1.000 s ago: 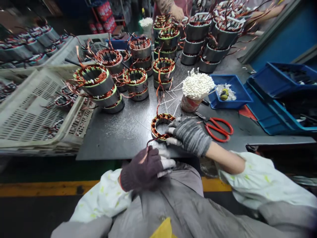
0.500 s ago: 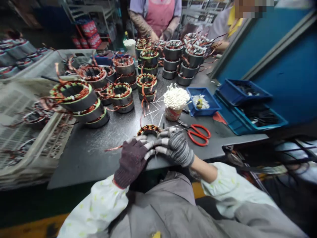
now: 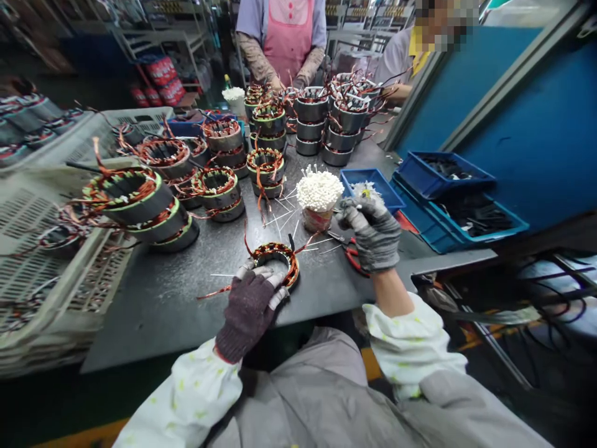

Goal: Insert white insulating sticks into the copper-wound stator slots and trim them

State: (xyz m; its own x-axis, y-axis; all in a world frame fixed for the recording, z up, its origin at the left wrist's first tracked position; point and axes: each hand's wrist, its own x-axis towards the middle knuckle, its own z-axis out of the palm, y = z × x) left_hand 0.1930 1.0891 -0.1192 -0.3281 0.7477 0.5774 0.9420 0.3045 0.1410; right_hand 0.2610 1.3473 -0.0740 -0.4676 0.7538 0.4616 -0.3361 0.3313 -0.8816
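Near the front edge of the tabletop, the copper-wound stator ring lies just beyond my left grip. I have that grip on the ring's near side, the fingers bent over the rim and the thumb at its near right; the far side of the ring is uncovered, with 1 short black sleeve sticking up from it.

My right grip is raised well apart from the ring, over the red-handled scissors, its fingertips drawn together. I cannot tell whether anything is pinched between them. Left of it on my view stands the cup packed with white-tipped sticks, and beyond it sits the small blue bin.

As for labels, the pale marks on the red packages in the background are too small for me to read.
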